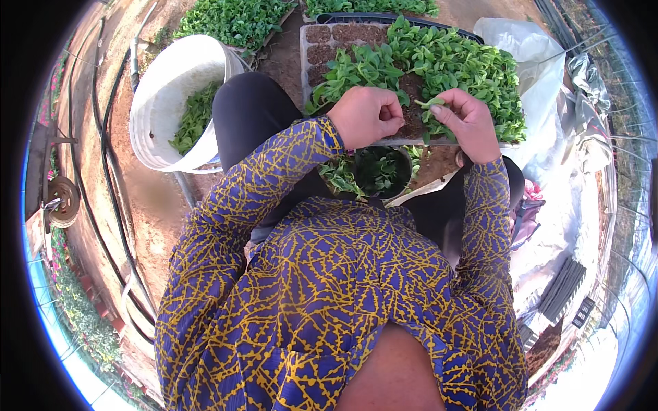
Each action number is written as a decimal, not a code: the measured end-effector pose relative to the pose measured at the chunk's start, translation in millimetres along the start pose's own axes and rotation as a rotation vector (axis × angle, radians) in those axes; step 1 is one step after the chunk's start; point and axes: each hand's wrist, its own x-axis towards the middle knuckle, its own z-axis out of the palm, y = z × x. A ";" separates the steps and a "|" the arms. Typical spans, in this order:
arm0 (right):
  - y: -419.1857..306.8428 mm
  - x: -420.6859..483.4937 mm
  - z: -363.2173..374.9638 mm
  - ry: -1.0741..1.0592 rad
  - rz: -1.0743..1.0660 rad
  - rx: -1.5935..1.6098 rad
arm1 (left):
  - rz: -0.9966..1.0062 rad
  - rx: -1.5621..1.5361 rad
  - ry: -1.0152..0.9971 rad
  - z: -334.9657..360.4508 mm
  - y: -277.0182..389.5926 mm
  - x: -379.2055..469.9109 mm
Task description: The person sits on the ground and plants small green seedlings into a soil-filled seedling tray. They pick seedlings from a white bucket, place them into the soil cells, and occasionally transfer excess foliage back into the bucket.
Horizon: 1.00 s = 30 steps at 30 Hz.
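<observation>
My right hand (465, 120) pinches a small green seedling (431, 104) between thumb and fingers, over the front part of a plastic seedling tray (303, 67). Just left of it, my left hand (367, 117) has its fingers curled, thumb near the fingertips; whether something small is between them I cannot tell. Leafy seedlings (462, 67) fill the tray's right side and part of its middle. Cells at its back left hold bare brown soil (318, 54). Below my hands, a dark round pot (383, 172) holds some loose leaves, and more cut greens (342, 177) lie beside it.
A white plastic bucket (164, 97) with green leaves inside stands at the left by my knee. More seedling trays (234, 23) lie beyond. Black hoses (108, 149) run along the ground at left. Clear plastic sheeting (534, 67) and stacked black trays (563, 290) are at right.
</observation>
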 end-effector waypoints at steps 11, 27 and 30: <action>18.7 84.6 4.5 -0.026 -0.290 -1.320 | 0.209 0.289 -0.128 11.8 -5.5 -9.2; 12.7 84.6 -0.4 -0.012 -0.196 -0.815 | 0.199 0.933 0.006 12.4 -16.6 4.9; 19.8 86.4 7.0 -0.051 -0.201 -0.801 | 0.198 0.927 0.035 11.0 -16.4 2.0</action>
